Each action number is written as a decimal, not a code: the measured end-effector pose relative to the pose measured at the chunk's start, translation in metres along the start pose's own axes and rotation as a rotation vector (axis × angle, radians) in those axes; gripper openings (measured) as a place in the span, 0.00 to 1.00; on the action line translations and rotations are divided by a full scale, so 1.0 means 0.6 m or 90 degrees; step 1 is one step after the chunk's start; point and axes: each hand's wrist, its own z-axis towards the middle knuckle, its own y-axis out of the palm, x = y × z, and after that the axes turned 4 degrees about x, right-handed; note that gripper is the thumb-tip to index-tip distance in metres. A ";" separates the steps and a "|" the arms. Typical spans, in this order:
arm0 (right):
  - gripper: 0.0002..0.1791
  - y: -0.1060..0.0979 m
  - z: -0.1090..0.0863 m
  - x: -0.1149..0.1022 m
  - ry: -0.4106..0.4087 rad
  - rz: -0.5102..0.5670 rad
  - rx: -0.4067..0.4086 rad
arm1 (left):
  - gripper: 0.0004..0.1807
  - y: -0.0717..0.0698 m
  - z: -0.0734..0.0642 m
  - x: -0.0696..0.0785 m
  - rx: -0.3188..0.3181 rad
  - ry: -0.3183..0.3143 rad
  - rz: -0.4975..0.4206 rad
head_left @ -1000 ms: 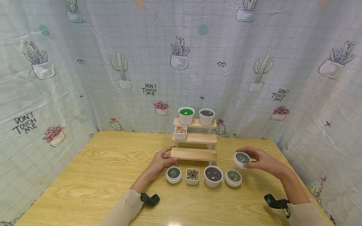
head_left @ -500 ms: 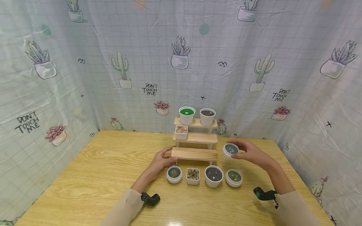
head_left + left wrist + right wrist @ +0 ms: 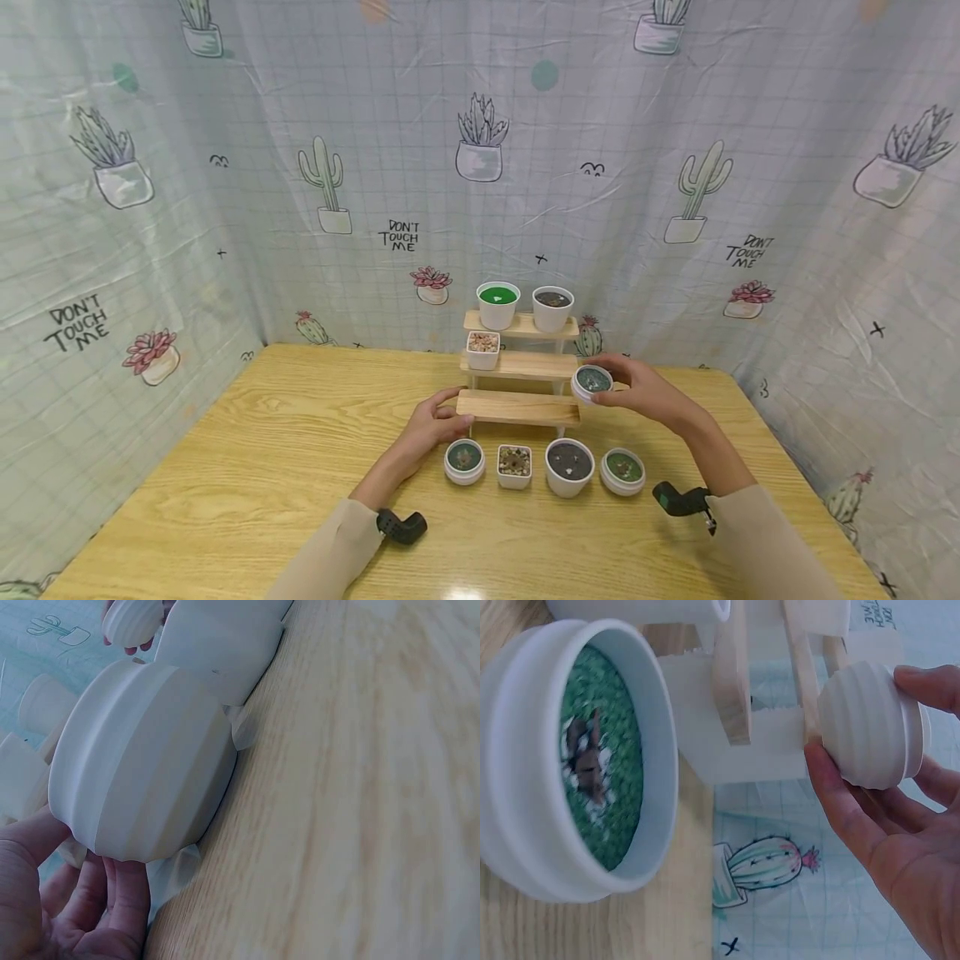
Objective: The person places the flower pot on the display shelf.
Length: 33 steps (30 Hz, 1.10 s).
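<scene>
My right hand (image 3: pixel 648 390) holds a small round white plant pot (image 3: pixel 593 381) between thumb and fingers, just off the right end of the middle tier. Dark teal filling shows inside it; from the right wrist its ribbed side (image 3: pixel 866 724) faces the camera. My left hand (image 3: pixel 426 429) grips the left end of the lowest tier of a three-tier wooden stand (image 3: pixel 517 407), thumb at the front edge. Two round pots, one with green filling (image 3: pixel 498 295) and one with dark filling (image 3: pixel 553 298), occupy the top tier. A square pot with pebbles (image 3: pixel 483 350) sits at the left of the middle tier.
In front of the stand, a row runs across the table (image 3: pixel 300 467): a teal-filled pot (image 3: pixel 464 458), a square pebble pot (image 3: pixel 513 467), a taller dark-filled pot (image 3: pixel 570 467) and a green-filled pot (image 3: pixel 622 472). A patterned curtain (image 3: pixel 375 167) closes off the back and sides.
My right hand has carried the teal-filled pot leftward and farther back, from the right side of the table to the stand's right end. My left hand keeps its grip on the stand.
</scene>
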 end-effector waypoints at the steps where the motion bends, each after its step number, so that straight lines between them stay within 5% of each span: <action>1: 0.33 0.001 0.002 -0.002 -0.003 -0.001 -0.001 | 0.44 0.000 0.000 0.000 0.000 0.000 -0.001; 33: 0.38 0.032 0.067 -0.037 0.014 0.002 0.045 | 0.44 -0.002 0.004 -0.002 -0.001 -0.001 -0.006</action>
